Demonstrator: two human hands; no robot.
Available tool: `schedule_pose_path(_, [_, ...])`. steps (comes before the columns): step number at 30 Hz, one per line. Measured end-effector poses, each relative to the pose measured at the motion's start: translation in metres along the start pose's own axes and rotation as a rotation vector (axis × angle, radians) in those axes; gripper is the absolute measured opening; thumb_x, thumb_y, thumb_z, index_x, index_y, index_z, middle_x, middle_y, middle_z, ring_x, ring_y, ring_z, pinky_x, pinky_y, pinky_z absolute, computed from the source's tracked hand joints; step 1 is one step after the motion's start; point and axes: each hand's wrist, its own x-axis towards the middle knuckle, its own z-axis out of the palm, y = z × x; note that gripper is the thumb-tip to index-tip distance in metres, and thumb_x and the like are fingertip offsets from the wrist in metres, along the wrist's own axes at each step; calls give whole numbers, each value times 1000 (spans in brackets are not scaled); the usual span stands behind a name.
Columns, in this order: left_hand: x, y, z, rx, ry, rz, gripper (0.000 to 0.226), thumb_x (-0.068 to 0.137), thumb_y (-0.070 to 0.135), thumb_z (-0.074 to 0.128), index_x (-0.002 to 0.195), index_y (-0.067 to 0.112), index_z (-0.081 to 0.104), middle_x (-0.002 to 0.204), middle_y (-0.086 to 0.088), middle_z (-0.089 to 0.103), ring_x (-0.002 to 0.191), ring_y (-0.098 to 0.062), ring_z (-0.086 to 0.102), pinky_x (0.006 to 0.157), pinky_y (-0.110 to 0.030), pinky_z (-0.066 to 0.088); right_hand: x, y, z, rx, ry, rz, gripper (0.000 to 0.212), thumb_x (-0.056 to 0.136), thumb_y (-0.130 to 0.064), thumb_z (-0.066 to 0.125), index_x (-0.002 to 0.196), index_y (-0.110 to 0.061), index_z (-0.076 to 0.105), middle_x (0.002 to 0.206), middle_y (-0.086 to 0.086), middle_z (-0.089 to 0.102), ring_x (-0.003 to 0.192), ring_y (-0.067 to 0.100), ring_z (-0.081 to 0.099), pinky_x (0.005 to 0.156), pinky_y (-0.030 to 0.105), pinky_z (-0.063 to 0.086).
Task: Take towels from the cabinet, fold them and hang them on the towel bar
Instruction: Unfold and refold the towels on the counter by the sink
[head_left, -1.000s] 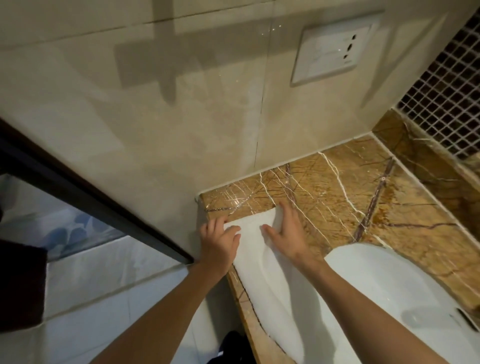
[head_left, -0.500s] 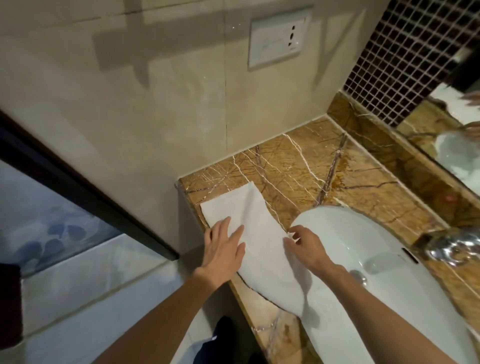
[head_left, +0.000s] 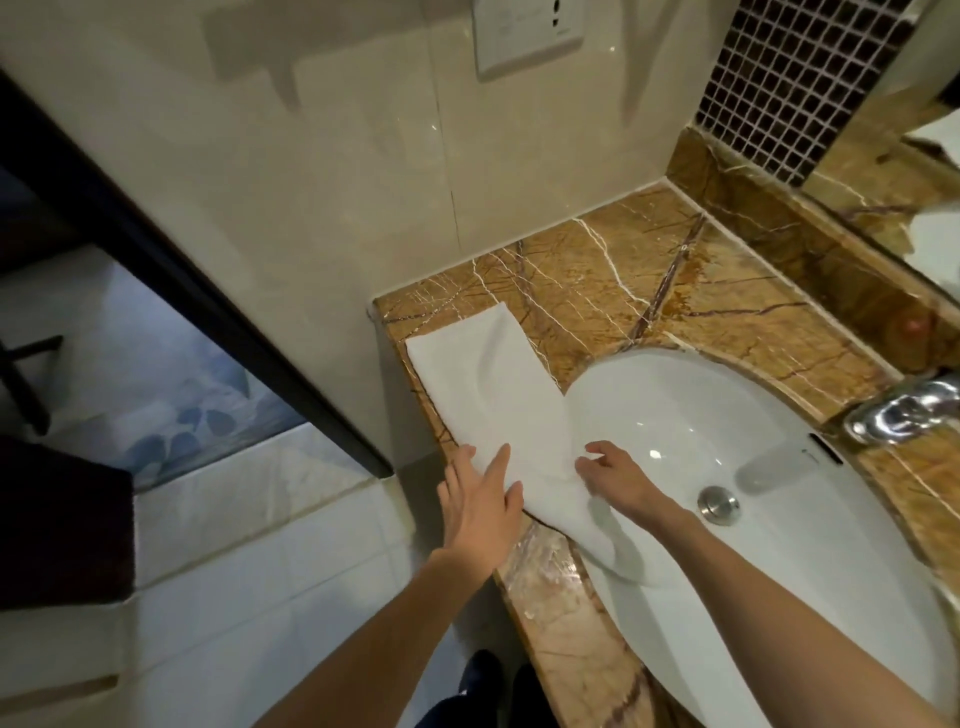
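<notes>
A long white towel (head_left: 498, 395) lies as a narrow strip along the left end of the brown marble counter (head_left: 649, 270), its near end draped over the rim of the white sink (head_left: 727, 441). My left hand (head_left: 480, 506) lies flat with straight fingers on the towel's left edge at the counter front. My right hand (head_left: 615, 475) has curled fingers pinching the towel's right edge at the sink rim. No cabinet or towel bar is in view.
A chrome tap (head_left: 904, 410) stands at the right of the sink, with a drain plug (head_left: 718, 503) in the bowl. A beige tiled wall with a socket plate (head_left: 524, 36) backs the counter. A mirror (head_left: 914, 171) is at the right and a dark door frame (head_left: 197, 291) at the left.
Both hands have slid down the towel from its far end towards me. The right hand went from flat on the cloth to pinching its edge. The view has tilted down over the sink.
</notes>
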Motion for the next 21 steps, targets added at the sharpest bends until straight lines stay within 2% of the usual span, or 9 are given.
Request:
schedule_pose_path(2, [-10, 10, 8, -82, 5, -36, 52, 99, 40, 37, 149, 34, 23, 144, -10, 17, 127, -26, 29, 109, -37, 24, -2, 10, -1, 20, 12, 22, 31, 98, -26, 48, 126, -14, 50, 104, 5, 60, 92, 19, 58, 81, 28, 41])
schedule_pose_path(3, [-13, 13, 11, -123, 3, -51, 52, 99, 40, 38, 149, 35, 22, 141, -9, 20, 122, -26, 34, 108, -36, 26, -3, 15, -2, 42, 10, 28, 25, 98, -20, 47, 119, -10, 54, 106, 6, 59, 91, 19, 57, 80, 28, 41])
schedule_pose_path(6, [-18, 21, 14, -279, 5, -120, 56, 99, 35, 43, 149, 36, 20, 136, -6, 23, 109, -22, 46, 105, -32, 37, -7, 25, -3, 121, -5, 48, 21, 96, -10, 46, 96, 0, 64, 92, 10, 61, 77, 17, 53, 70, 28, 41])
schedule_pose_path(9, [-21, 32, 10, -694, 35, -244, 67, 97, 18, 51, 152, 25, 14, 139, -4, 20, 102, -13, 51, 104, -24, 37, -10, 24, -6, 185, 22, 61, 25, 94, -11, 52, 69, -11, 56, 74, 5, 56, 68, 18, 50, 61, 25, 38])
schedule_pose_path(11, [-17, 35, 8, -890, 76, -331, 69, 94, 9, 56, 150, 17, 17, 140, -3, 28, 110, -12, 49, 103, -23, 35, -12, 20, -8, 201, 36, 54, 24, 93, -11, 54, 69, -11, 53, 72, 5, 55, 66, 17, 50, 60, 25, 38])
schedule_pose_path(13, [-8, 32, 12, -1020, 116, -416, 61, 88, 4, 61, 141, 10, 32, 133, -6, 46, 115, -19, 54, 104, -31, 41, -15, 15, -9, 193, 44, 14, 18, 96, -12, 51, 78, -9, 55, 79, 5, 58, 71, 17, 53, 63, 26, 40])
schedule_pose_path(16, [2, 28, 14, -1112, 100, -562, 33, 84, 6, 65, 114, 4, 52, 108, -10, 63, 103, -26, 62, 90, -33, 50, -21, 7, -12, 137, 72, -90, 18, 98, -16, 48, 83, -10, 54, 79, 2, 54, 71, 16, 51, 62, 25, 39])
schedule_pose_path(19, [5, 28, 11, -1172, 25, -578, 7, 88, 10, 64, 92, 4, 63, 92, -8, 66, 89, -24, 63, 76, -26, 50, -26, -1, -16, 85, 92, -171, 20, 99, -21, 48, 80, -13, 51, 75, 0, 52, 64, 12, 48, 58, 23, 36])
schedule_pose_path(21, [4, 29, 7, -1181, 14, -555, 8, 89, 14, 64, 86, 7, 62, 90, -6, 65, 84, -20, 61, 71, -25, 49, -27, -7, -16, 24, 97, -205, 20, 99, -23, 48, 80, -16, 50, 74, -2, 51, 63, 10, 47, 57, 23, 35])
